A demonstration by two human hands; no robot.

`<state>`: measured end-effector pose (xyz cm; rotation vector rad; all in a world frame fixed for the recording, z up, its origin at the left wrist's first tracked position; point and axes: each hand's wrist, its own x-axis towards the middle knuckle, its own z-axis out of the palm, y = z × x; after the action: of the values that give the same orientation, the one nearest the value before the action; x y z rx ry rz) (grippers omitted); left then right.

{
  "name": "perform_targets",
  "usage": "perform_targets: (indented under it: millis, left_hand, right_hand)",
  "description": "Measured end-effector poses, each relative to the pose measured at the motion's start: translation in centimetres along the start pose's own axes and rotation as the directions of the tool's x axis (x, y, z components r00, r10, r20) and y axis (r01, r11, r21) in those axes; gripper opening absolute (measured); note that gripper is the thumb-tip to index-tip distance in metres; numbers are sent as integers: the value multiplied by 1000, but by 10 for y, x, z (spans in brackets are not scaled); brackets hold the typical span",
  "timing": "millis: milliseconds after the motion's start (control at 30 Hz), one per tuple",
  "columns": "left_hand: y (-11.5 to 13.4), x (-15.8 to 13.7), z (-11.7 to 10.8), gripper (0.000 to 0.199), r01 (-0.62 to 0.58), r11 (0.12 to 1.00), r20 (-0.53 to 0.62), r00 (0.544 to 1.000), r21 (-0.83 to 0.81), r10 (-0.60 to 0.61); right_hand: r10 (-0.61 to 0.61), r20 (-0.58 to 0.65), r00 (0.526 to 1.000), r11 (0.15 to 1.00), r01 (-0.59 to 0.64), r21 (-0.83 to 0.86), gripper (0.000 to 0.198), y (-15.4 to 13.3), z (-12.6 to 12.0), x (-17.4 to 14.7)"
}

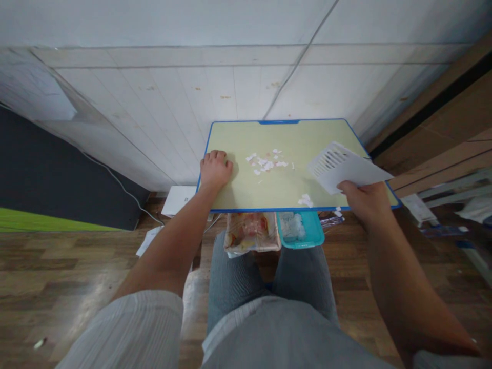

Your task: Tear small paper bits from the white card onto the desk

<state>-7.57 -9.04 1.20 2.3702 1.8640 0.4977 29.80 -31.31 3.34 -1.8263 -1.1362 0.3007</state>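
Note:
A small folding table (pixel 246 138) with a pale yellow top and blue rim stands in front of me against the wall. My left hand (pixel 216 168) rests on its left part, fingers slightly bent and apart, holding nothing visible. In my right hand (pixel 363 197) is a white slotted sheet (pixel 344 166), tilted above the right side of the tabletop. The thumb lies on its near face; the other fingers are mostly hidden. White paper scraps (pixel 267 164) lie scattered mid-table, between the hands. A smaller cluster of scraps (pixel 306 200) lies close to the front edge.
Below the table's front edge, near my legs, are a plastic-lined box (pixel 252 233) and a turquoise tub (pixel 303 230) with whitish contents. A white box (pixel 178 200) sits on the floor at left. Brown cardboard (pixel 434 128) stands at right. A cable (pixel 295 64) runs down the wall.

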Motion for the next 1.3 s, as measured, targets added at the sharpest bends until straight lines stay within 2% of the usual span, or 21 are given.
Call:
perform_targets:
  millis: [100,233,733,900,933,1000,1067,1133,1200,1300]
  left_hand:
    - [-1,1,1,50,-2,1000,-4,1000,-2,2]
    - [-1,1,1,50,-7,1000,0,1000,-6,7]
    - [-2,2,2,52,-11,1000,-8,1000,8,11]
    - [-3,3,4,53,-13,999,-13,1000,44,14]
    - [-3,3,4,53,-12,999,-13,1000,50,12]
    - [-3,3,4,53,-12,998,-11,1000,58,13]
    - [-3,3,4,52,-21,998,-8,1000,61,21]
    - [-3,3,4,52,-25,998,-8,1000,60,26]
    - [-2,3,3,51,-24,998,-10,1000,54,25]
    - [-2,3,4,51,-23,999,-14,1000,46,24]
  right_hand:
    - [-40,85,996,992,50,-118,13,-2,4,-7]
    - [-139,223,965,987,154,-49,31,-8,9,-25]
    - [-161,482,861,985,174,17,32,-37,-15,-45]
    - [-104,583,806,992,125,4,33,-38,-27,-44]
    - [-91,584,806,994,111,0,31,-36,-27,-44]
    - [-83,518,851,996,85,21,25,-30,-26,-46]
    - [-70,382,921,996,44,77,20,-22,-22,-49]
    - [-19,240,971,987,-21,162,25,-15,-16,-52]
    - [72,113,991,952,-102,288,37,-10,-10,-55]
    - [224,-39,974,826,-169,537,50,-8,-2,-58]
